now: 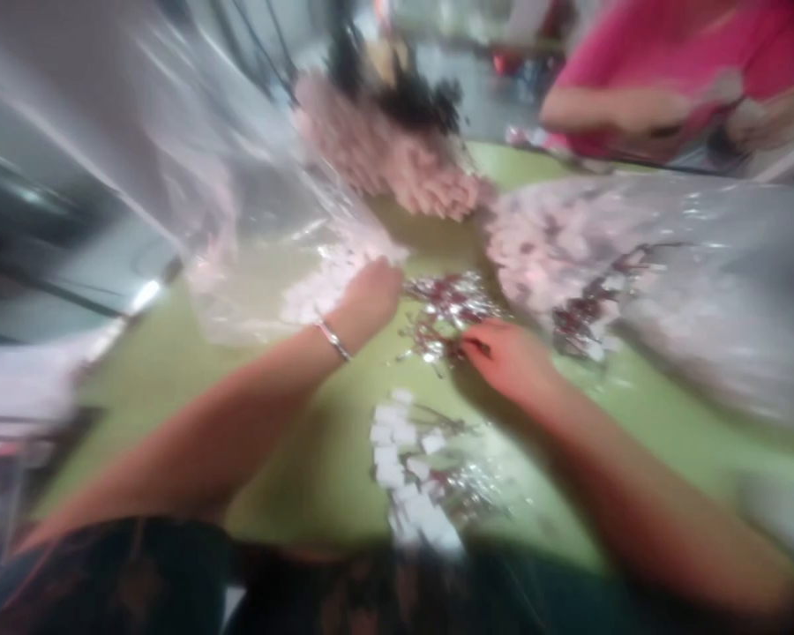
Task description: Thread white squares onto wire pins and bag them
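Pinch the silvery sprigs (453, 298) by their stems, lightly, so tips don't tangle; they lie on the counter (284, 459) between the hands. Right hand (511, 354) angles inward, thumb and fingertips narrowed on sprigs. Left hand (374, 291), wrist extended, fingers curled by white pieces (308, 298); too blurred to tell whether it's holding anything.

The right hand (513, 357) seems to touch silvery-red sprigs (451, 298); the left hand (374, 293) is just beside white pieces (316, 289).
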Tool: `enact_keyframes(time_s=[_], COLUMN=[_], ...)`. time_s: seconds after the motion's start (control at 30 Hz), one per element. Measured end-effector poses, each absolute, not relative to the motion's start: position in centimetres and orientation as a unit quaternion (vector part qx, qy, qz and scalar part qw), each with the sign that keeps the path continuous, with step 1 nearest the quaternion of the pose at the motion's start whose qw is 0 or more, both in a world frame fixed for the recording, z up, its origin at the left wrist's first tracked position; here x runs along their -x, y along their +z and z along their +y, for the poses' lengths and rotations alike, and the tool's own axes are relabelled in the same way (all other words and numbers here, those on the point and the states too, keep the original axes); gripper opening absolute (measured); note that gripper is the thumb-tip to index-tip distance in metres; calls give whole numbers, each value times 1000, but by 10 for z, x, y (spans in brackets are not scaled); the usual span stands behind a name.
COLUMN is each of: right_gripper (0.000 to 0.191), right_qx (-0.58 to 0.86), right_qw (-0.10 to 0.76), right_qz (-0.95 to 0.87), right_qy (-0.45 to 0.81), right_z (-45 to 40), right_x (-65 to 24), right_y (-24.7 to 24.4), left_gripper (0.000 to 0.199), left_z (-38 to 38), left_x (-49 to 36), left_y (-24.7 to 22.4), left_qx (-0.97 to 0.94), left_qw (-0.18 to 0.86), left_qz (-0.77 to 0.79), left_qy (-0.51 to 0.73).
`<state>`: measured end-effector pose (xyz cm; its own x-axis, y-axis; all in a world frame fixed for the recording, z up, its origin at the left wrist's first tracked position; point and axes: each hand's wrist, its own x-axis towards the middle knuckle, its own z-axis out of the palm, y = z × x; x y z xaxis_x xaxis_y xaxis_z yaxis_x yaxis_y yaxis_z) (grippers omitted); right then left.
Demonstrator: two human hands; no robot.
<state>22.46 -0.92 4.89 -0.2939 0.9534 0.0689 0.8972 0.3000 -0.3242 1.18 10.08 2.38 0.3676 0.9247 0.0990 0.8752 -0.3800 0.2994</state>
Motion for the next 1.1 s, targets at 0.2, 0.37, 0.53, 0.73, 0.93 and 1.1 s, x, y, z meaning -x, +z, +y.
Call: enact_keyframes(time_s=[0.2,0.37,0.53,0.73,0.93,1.1], right_gripper=[17,22,21,19,21,24], right_qx=[559,543,519,515,487,487], right_qw=[106,76,172,230,234,217], right_qz=[-818,-836,-833,-817,-835,-842], right_qy=[91,27,91,117,108,75], right_z=[-6,-11,-9,-16,-23,-24], right_x=[-224,-213,-218,-215,-208,-209], right_y=[40,33,34,42,43,41], left_gripper=[20,30,25,12,11,20], left_z=[89,60,20,6,7,6], left_x=[5,16,8,1,3,3], left_y=[24,38,36,27,29,29], left_qx=[-784,-680,-459,-386,-371,-397], left_qw=[188,303,614,744,760,740], left_qz=[533,547,501,389,397,416], left_qy=[256,384,402,384,356,349])
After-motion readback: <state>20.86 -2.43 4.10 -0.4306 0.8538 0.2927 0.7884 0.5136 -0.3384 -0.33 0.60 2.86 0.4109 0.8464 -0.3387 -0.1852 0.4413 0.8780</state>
